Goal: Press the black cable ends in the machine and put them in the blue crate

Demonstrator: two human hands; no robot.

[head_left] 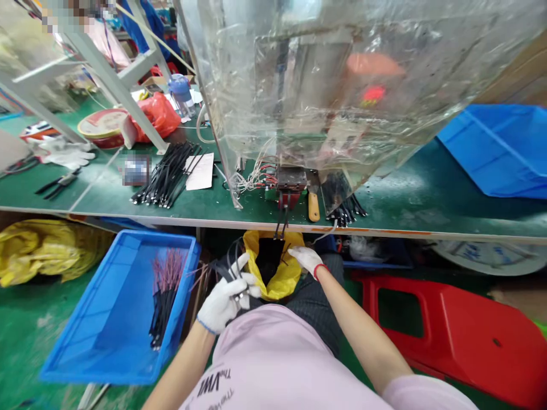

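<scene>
My left hand (224,297), in a white glove, is closed around a bunch of black cables (233,270) with shiny metal ends. It is in front of my lap, left of a yellow bag (285,287) whose dark inside shows through its open mouth. My right hand (305,260), also gloved, has its fingers together at the bag's right rim. Thin dark strands show by those fingertips, but I cannot make out what they grip. Above the bag, two black cables (281,223) hang from a small machine (291,179) at the bench edge.
A clear plastic shield (342,74) leans over the machine. Black cables (168,173) lie piled on the green bench, with a wooden-handled tool (313,206) by the machine. A blue tray (98,336) holds pink-wired cables at left. A red stool (478,336) lies at right.
</scene>
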